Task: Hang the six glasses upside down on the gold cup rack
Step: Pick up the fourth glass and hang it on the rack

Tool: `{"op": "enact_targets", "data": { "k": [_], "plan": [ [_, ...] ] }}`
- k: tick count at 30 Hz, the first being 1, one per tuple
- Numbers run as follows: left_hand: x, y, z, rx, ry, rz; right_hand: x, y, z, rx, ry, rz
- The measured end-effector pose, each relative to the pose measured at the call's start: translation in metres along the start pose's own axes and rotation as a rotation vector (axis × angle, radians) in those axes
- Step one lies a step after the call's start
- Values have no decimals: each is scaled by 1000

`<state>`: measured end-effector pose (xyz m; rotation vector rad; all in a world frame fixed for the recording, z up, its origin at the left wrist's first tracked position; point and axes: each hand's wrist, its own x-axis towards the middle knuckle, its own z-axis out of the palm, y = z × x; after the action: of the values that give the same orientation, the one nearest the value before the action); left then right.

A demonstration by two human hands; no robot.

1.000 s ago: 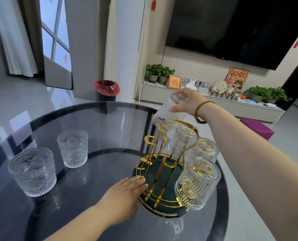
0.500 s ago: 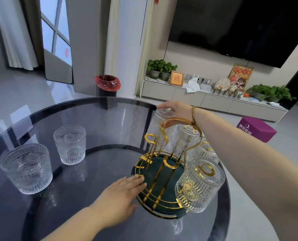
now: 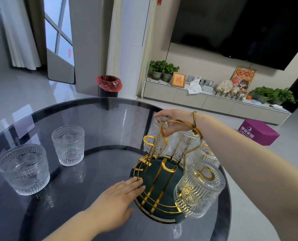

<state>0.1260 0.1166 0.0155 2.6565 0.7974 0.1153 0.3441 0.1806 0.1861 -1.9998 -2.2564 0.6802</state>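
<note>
The gold cup rack [image 3: 164, 169] with its dark green round base stands at the right side of the table. Three ribbed glasses hang upside down on its right pegs, the nearest [image 3: 199, 190] in front. My right hand [image 3: 172, 121] reaches over the rack's far side and grips the bottom of an inverted glass [image 3: 155, 138], which sits low over a far peg. My left hand [image 3: 117, 200] lies flat on the table, fingertips touching the rack's gold rim. Two more glasses stand upright at the left, one near [image 3: 23, 169] and one farther back [image 3: 68, 145].
The round dark glass table [image 3: 99, 129] ends close to the rack on the right and far side. Beyond it are a bin with a red liner [image 3: 109, 86], a low TV cabinet [image 3: 205, 101] and a purple box [image 3: 258, 132] on the floor.
My right hand has lowered the inverted glass from above the rack's handle down onto the far side of the rack. My left hand stayed at the rack's rim.
</note>
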Motion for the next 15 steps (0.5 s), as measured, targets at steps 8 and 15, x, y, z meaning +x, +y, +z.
{"op": "enact_targets", "data": {
  "k": [8,15],
  "plan": [
    [0,0,0,-23,-4,2,-4,3,-5,134,14,24],
    [-1,0,-1,-24,0,5,-8,0,-8,78,-6,-4]
  ]
}}
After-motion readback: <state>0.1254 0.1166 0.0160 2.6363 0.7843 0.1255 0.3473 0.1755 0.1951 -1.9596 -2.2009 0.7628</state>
